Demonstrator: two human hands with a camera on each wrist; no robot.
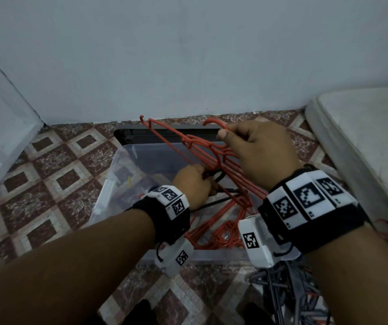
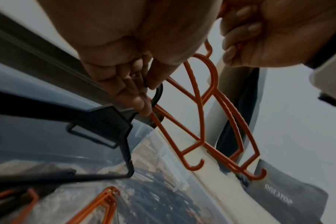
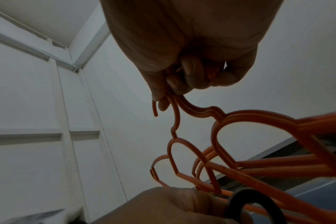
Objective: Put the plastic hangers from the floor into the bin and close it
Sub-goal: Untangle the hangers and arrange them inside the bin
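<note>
A clear plastic bin point(image 1: 118, 184) stands open on the patterned floor by the wall. My right hand point(image 1: 253, 146) grips the hooks of several orange hangers point(image 1: 202, 151) above the bin; its curled fingers point(image 3: 190, 75) wrap those hooks point(image 3: 175, 109). My left hand point(image 1: 195, 181) holds the hook of a black hanger point(image 2: 105, 118) just below, its fingertips point(image 2: 138, 103) also touching an orange hanger point(image 2: 201, 106). More orange hangers point(image 1: 218, 231) lie inside the bin at its near end.
A grey lid point(image 1: 164, 132) lies behind the bin against the wall. A pile of dark hangers point(image 1: 286, 289) sits on the floor at the near right. A white mattress point(image 1: 364, 141) runs along the right. A white wall corner point(image 1: 3, 127) juts in at left.
</note>
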